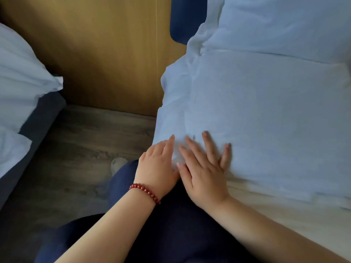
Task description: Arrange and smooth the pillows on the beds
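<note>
Pillow flat on the right-hand bed, near corner pinned under left hand and right hand, both flat with fingers spread, gripping nothing. Could easily slide toward the edge or bunch into fresh creases if pushed too hard sideways. Can't spot any brand, label or writing.

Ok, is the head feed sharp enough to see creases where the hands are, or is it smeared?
Head view: motion-smeared around both hands; the left hand and right hand have soft fingertips, and the near pillow shows only faint creases toward its left edge. Head view: dim, bluish light, no glare; the far-left pillow is blurred too.
</note>
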